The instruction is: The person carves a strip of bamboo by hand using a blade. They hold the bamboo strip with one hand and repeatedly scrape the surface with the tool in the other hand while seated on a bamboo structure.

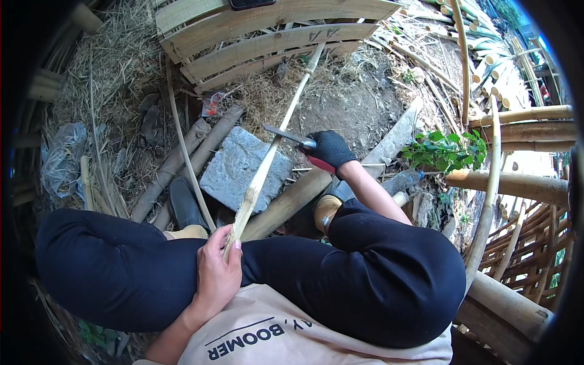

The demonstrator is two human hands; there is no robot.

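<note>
A long, pale bamboo strip runs from my lap away toward a wooden crate. Its near end is gripped by my bare left hand, with fingers wrapped round it over my thigh. My right hand wears a black and red glove and is closed round the handle of a knife. The blade lies across the strip, about midway along it, pointing left. Whether the edge cuts into the strip cannot be made out. Under the strip, a rough grey stone block rests on the ground between my feet.
The slatted wooden crate stands ahead with a dark phone on top. Bamboo poles and a leafy plant are at the right. Cut bamboo is piled far right. A clear plastic bag lies at the left.
</note>
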